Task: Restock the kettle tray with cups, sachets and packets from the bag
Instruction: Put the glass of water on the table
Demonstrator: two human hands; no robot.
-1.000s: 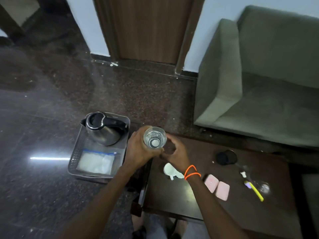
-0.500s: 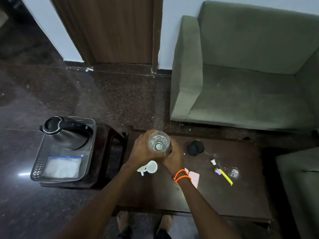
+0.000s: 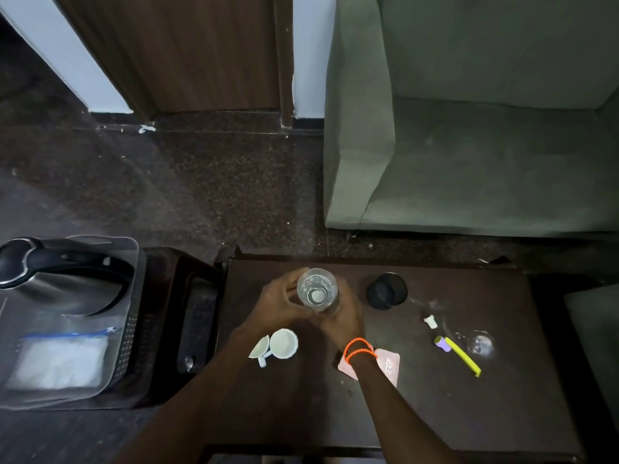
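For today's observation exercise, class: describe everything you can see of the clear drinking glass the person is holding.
The drinking glass is clear and looks like glass, a round tumbler seen from above through its open mouth, with a pale round spot showing at its base. It stands upright above the dark wooden table. The left hand wraps its left side and the right hand cups its lower right side. Whether it holds liquid or rests on the table cannot be told.
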